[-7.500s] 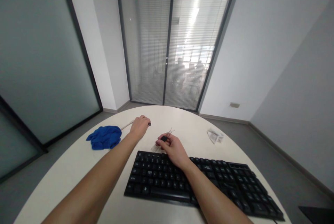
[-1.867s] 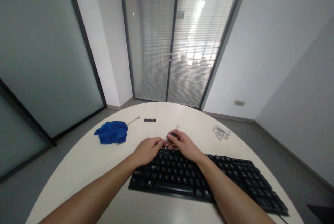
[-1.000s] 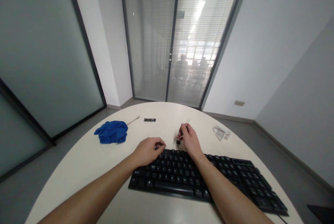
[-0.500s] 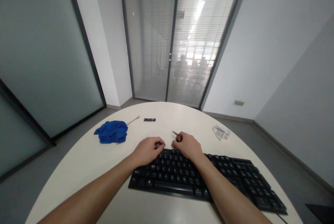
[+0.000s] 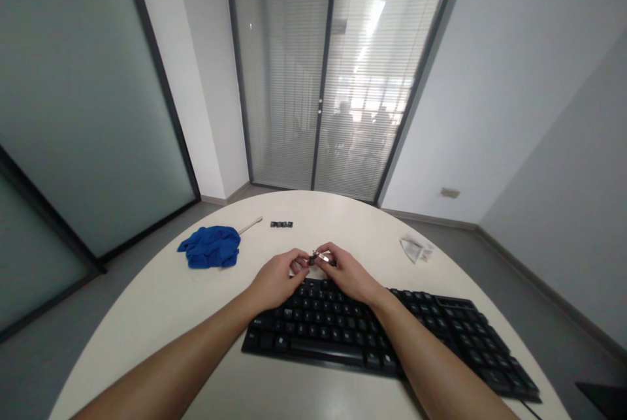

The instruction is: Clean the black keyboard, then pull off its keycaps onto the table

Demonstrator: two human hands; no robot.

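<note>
My left hand point(image 5: 280, 279) is closed in a pinch on a small black keycap point(image 5: 312, 260), over the table just beyond the keyboard's back edge. My right hand point(image 5: 350, 274) is shut on a small tool with thin metal prongs point(image 5: 323, 257), which looks like a keycap puller. Its prongs meet the keycap between the two hands; fingers hide the rest of the tool. Both wrists rest over the black keyboard point(image 5: 326, 335). Several black keycaps point(image 5: 281, 225) stand in a short row farther back on the table.
A crumpled blue cloth point(image 5: 210, 247) lies at the left, with a pale-handled brush or stick point(image 5: 251, 225) beside it. At the right is a clear plastic wrapper point(image 5: 416, 248). The keyboard's cable point(image 5: 530, 410) runs off the front right of the round white table point(image 5: 147, 315).
My right hand has moved left with the tool, bringing its prongs against the keycap at my left fingertips. My left hand has stayed almost in place, its fingertips now turned toward the tool.
</note>
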